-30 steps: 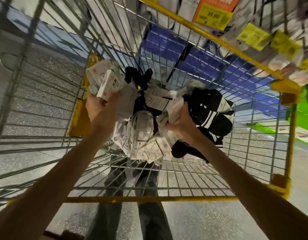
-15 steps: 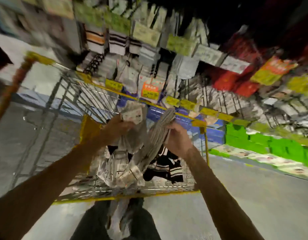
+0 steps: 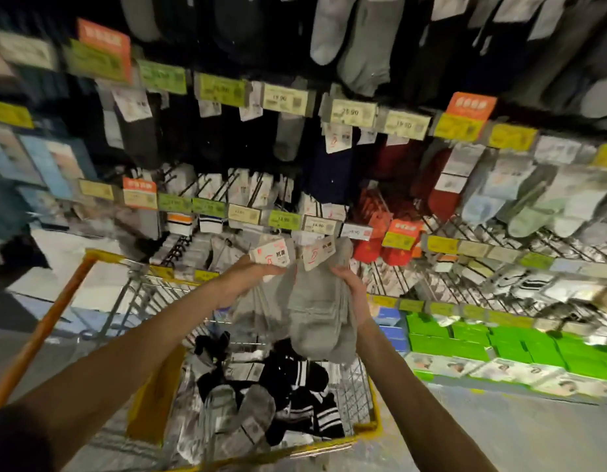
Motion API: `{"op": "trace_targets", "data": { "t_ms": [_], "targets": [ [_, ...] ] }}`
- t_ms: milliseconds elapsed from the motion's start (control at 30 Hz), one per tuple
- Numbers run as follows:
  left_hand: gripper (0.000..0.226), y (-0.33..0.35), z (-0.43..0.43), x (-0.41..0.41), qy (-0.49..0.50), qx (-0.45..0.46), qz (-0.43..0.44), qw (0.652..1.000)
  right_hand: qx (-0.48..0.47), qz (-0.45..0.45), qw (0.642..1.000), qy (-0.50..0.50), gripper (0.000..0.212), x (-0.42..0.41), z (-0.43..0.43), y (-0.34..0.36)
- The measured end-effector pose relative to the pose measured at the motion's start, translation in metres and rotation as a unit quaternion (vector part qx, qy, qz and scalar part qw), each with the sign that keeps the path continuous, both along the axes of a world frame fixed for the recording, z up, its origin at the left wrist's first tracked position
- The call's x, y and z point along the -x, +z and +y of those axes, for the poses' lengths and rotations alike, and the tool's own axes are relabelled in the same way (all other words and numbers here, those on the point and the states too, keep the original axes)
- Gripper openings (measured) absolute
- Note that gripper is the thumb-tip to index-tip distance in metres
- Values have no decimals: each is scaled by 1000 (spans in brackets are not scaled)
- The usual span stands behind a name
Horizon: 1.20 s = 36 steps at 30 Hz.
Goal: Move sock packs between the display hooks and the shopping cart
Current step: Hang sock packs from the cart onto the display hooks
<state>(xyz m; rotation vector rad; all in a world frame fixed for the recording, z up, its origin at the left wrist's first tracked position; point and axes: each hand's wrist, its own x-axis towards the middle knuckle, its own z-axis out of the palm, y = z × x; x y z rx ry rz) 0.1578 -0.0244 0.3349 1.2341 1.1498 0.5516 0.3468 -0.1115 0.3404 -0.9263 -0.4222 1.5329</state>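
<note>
Nearest, the shopping cart holds black striped socks and grey ones. Above it, the left hand pinches one grey sock pack by its card, printed 抗菌, while the right hand grips a second pack by its body. Beyond, price tags on the display hooks read 14.90.

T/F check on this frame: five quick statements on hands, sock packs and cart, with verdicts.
1. The left hand and right hand both grip grey sock packs. True.
2. The cart holds nothing. False: black striped socks and grey ones lie in it.
3. The held packs are above the cart, in front of the sock display. True.
4. The cart's rim is red. False: it is yellow.
5. Green boxes sit low on the right. True.
</note>
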Motion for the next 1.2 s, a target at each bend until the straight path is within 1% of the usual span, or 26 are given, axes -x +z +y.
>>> {"op": "trace_targets", "data": {
  "t_ms": [33, 67, 100, 133, 167, 200, 267, 333, 400, 433, 467, 533, 567, 600, 667, 700, 833, 900, 967, 1033, 1100, 1200],
  "targets": [
    [16, 7, -2, -2, 4, 0, -13, 1000, -2, -7, 1000, 4, 51, -6, -1, 6],
    [15, 13, -5, -4, 7, 5, -23, 1000, 8, -19, 1000, 10, 44, -11, -1, 13],
    [18, 17, -5, -4, 7, 12, -31, 999, 10, -17, 1000, 9, 34, -13, 0, 19],
    [25, 21, -5, -4, 5, 23, -35, 999, 16, -28, 999, 13, 35, -15, 2, 23],
    [34, 25, -6, -4, 5, 30, -43, 999, 18, -34, 999, 17, 43, -16, 3, 26],
    [39, 30, -6, -4, 8, 34, -53, 998, 17, -47, 998, 27, 45, -17, 4, 30],
    [41, 37, -5, -5, 7, 26, -77, 997, 11, -64, 997, 48, 35, -21, 5, 34],
    [41, 43, -4, -7, -1, 13, -96, 995, -12, -109, 992, 54, 28, -22, 4, 40],
    [37, 53, -5, -11, -2, -5, -104, 995, -41, -161, 985, 39, 22, -23, 4, 42],
    [39, 56, -4, -12, -2, -8, -108, 994, -53, -185, 981, 31, 21, -24, 5, 42],
    [48, 58, -3, -13, -4, -14, -109, 994, -62, -213, 975, 26, 23, -24, 5, 43],
    [76, 61, 1, -12, -9, -15, -122, 992, -80, -249, 965, 18, 28, -24, 8, 44],
    [81, 59, 4, -10, -12, -15, -124, 992, -86, -261, 961, 16, 29, -24, 9, 44],
    [76, 59, 3, -10, -20, -19, -117, 993, -87, -270, 959, 14, 30, -24, 7, 44],
    [54, 59, 7, -9, -33, -24, -89, 995, -83, -296, 951, 12, 34, -24, 13, 45],
    [47, 59, 10, -9, -32, -23, -79, 996, -80, -311, 947, 16, 36, -23, 17, 45],
    [48, 63, 31, -4, -14, -35, -69, 997, -76, -368, 925, 53, 44, -12, 42, 55],
    [48, 65, 45, 4, -20, -49, -74, 996, -72, -372, 923, 60, 42, -5, 55, 64],
    [55, 66, 59, 13, -27, -55, -79, 995, -71, -359, 930, 40, 34, 6, 68, 76],
    [60, 69, 74, 21, -37, -66, -83, 994, -69, -354, 933, -10, 29, 18, 84, 87],
    [55, 72, 87, 29, -16, -77, -96, 992, -68, -364, 928, -42, 24, 32, 102, 95],
    [50, 79, 105, 41, -14, -80, -118, 990, -58, -369, 926, -61, 27, 45, 126, 104]
  ]
}}
